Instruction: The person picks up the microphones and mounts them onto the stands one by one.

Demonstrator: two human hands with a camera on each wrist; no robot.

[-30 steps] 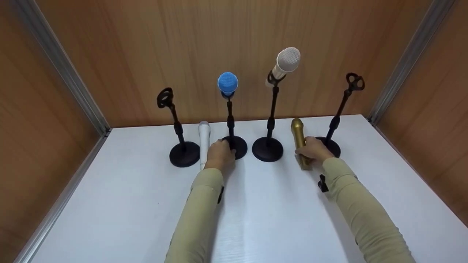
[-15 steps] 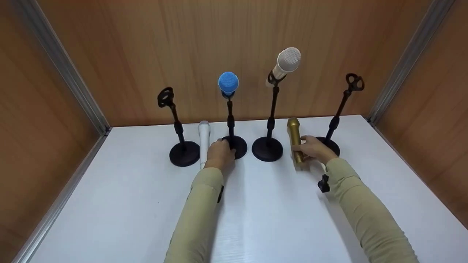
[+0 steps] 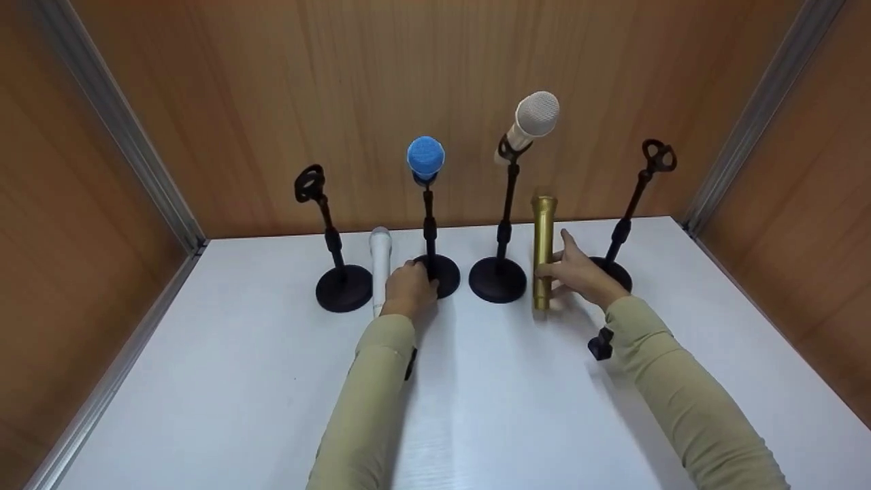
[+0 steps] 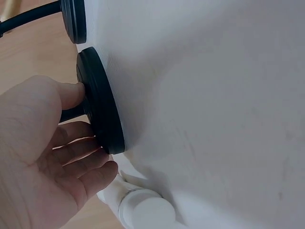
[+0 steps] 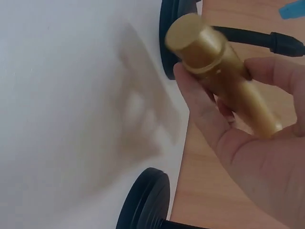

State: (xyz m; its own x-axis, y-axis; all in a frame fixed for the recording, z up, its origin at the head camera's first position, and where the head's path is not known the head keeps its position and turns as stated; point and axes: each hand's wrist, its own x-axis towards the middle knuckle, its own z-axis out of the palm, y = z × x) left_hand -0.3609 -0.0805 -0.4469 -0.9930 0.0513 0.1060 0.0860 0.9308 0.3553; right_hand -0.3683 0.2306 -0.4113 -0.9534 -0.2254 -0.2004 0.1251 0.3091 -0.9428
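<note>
In the head view, my right hand holds a gold microphone by its handle. The microphone is lifted off the table and stands nearly upright; its plain tail end shows in the right wrist view. My left hand is at the round black base of the microphone stand bearing a blue-headed microphone. Its thumb and fingers lie on either side of the pole, against the base. Beside that hand, a white microphone lies on the table, its tail end partly hidden.
A stand to the right carries a cream microphone. Stands with bare clips are at the far left and far right, the latter's base partly behind my right hand. Wood-grain panels enclose the white table.
The gold microphone has risen off the table in my right hand, its head end tilting upward, and shifted slightly left. My left hand stays at the stand's base.
</note>
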